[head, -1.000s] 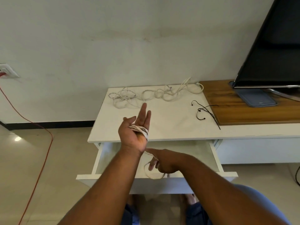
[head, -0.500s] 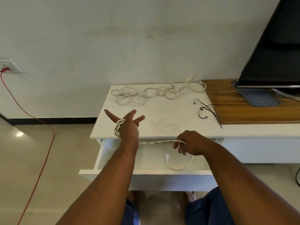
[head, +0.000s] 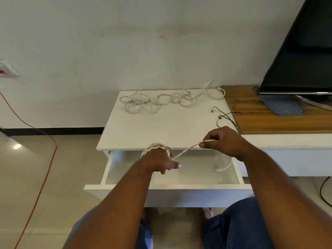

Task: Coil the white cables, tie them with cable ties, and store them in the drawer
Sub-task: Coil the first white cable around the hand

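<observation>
So the left hand [head: 158, 159] has the white braided cable [head: 186, 150] wrapped in loops around its knuckles, fingers [head: 175, 165] curled loosely down over the open white drawer [head: 167, 192]. The right hand [head: 221, 141] is pinching the free run of cable between thumb and fingertips, just above the white tabletop [head: 161, 128] edge. My take: keep that run lightly taut and lay each wrap beside the last so the coil slides off clean. More tangled white cables [head: 161, 101] and black cable ties [head: 224, 117] wait farther back.

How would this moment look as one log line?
step: coiling | left hand: wrapped in white cable | right hand: feeding cable | drawer: open
</observation>
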